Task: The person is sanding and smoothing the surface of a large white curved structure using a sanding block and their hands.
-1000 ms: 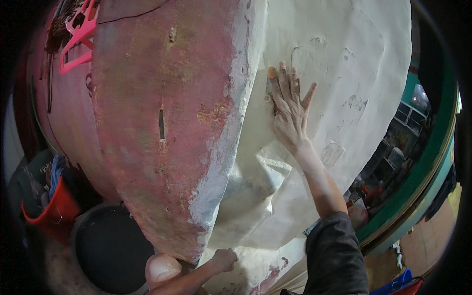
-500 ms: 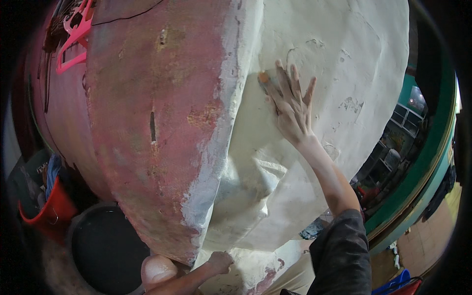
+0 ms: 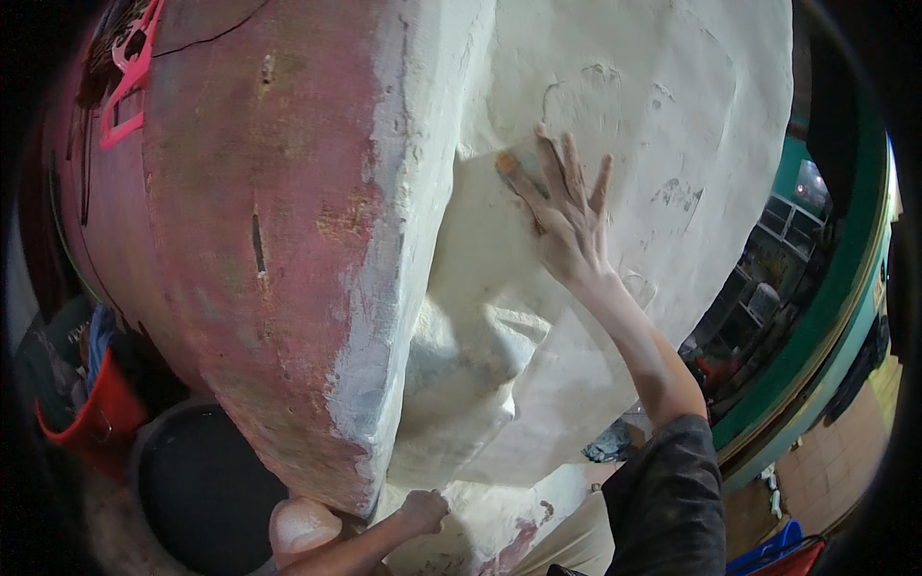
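Observation:
My right hand (image 3: 567, 206) lies spread on the white, uneven coated surface (image 3: 672, 125) of a large curved form, beside a ridge dividing it from a worn pinkish-red section (image 3: 250, 163). An orange patch (image 3: 506, 165) shows at the tip of its leftmost visible finger; whether that is tape or a small object is unclear. Low in the picture, my left hand (image 3: 421, 512) is curled against the white lower part, below a creased hollow (image 3: 485, 365); whatever it may hold is hidden. A rounded, pale-topped shape (image 3: 303, 526), hard to identify, lies beside my left forearm.
A dark round tub (image 3: 192, 480) and a red bucket (image 3: 82, 422) with blue cloth sit at lower left. Pink plastic pieces (image 3: 125, 115) hang upper left. At right are a curved green edge (image 3: 816, 365), cluttered shelving (image 3: 783, 240) and a blue container (image 3: 768, 547).
The view has shifted, sliding the pink section leftward. My right hand's fingers have moved a little left across the white surface, with the index side spreading outward. My left hand remains curled low down.

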Motion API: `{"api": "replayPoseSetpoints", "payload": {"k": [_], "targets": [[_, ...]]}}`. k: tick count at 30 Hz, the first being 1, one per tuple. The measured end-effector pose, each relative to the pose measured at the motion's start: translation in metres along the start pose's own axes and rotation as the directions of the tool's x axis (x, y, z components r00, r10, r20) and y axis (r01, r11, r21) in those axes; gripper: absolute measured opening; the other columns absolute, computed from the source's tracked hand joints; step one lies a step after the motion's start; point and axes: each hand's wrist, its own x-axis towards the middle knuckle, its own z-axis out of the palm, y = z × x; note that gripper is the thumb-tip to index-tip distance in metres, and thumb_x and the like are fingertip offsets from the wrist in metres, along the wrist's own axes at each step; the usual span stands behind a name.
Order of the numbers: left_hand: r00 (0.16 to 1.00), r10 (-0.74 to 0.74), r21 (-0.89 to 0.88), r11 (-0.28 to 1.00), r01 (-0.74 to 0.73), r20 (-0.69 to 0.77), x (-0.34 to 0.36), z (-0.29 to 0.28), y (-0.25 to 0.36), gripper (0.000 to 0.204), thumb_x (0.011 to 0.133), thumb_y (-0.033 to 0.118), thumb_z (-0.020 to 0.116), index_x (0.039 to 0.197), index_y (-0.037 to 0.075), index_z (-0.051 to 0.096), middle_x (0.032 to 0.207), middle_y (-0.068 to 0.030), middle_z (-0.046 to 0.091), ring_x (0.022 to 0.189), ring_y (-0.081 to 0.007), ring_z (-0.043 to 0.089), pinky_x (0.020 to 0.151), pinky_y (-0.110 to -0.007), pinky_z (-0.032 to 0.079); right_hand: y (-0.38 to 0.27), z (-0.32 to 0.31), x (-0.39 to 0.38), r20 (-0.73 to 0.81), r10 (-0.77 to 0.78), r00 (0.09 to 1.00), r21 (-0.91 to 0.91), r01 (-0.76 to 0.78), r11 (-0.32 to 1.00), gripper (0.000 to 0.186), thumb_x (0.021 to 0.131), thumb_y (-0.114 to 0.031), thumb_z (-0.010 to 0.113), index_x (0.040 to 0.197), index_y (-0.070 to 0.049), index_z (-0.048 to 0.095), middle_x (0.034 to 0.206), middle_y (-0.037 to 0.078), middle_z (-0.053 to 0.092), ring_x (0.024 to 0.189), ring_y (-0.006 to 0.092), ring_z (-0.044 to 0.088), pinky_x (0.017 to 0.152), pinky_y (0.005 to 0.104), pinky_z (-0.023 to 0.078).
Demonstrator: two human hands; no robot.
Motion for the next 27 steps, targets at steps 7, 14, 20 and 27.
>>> {"api": "replayPoseSetpoints", "payload": {"k": [7,14,20,27], "targets": [[0.995,-0.006,-0.038,0.999,0.003,-0.1,-0.002,0.002,0.005,0.024,0.07,0.021,0.064,0.089,0.007,0.066,0.094,-0.0159,0.061,0.09,-0.0322,0.062,0.077,-0.042,0.05,0.009,-0.01,-0.054,0.102,0.034,0.994,-0.038,-0.03,0.999,0.045,0.086,-0.022,0.056,0.129,-0.033,0.05,0.15,0.006,0.02,0.139,0.0246,0.017,0.108,0.0611,0.002],[1.0,0.008,0.001,1.0,-0.008,0.028,0.002,0.0,0.001,0.025,0.071,0.021,0.061,0.091,0.007,0.064,0.097,-0.0164,0.06,0.089,-0.0313,0.062,0.076,-0.042,0.05,0.005,0.002,0.003,-0.012,-0.036,0.999,0.048,0.037,0.998,0.048,0.084,-0.016,0.057,0.129,-0.031,0.051,0.15,0.007,0.021,0.139,0.0271,0.017,0.107,0.0628,0.005],[0.992,0.044,-0.055,0.997,-0.051,-0.116,-0.004,0.003,0.005,0.025,0.067,0.017,0.065,0.09,0.008,0.067,0.094,-0.0139,0.064,0.088,-0.0293,0.063,0.075,-0.04,0.05,0.01,-0.011,-0.069,0.286,0.057,0.957,0.02,-0.066,0.998,0.049,0.082,-0.014,0.055,0.128,-0.03,0.051,0.15,0.008,0.021,0.138,0.0328,0.019,0.105,0.0654,0.005],[0.997,0.016,0.05,0.999,-0.02,0.07,0.002,-0.003,0.004,0.032,0.072,0.028,0.063,0.093,0.004,0.061,0.102,-0.0167,0.058,0.093,-0.0307,0.06,0.077,-0.042,0.049,0.012,-0.001,0.008,-0.071,-0.043,0.997,0.054,0.047,0.997,0.043,0.086,-0.016,0.055,0.126,-0.029,0.054,0.15,0.008,0.021,0.138,0.032,0.019,0.105,0.0647,0.006]]}}
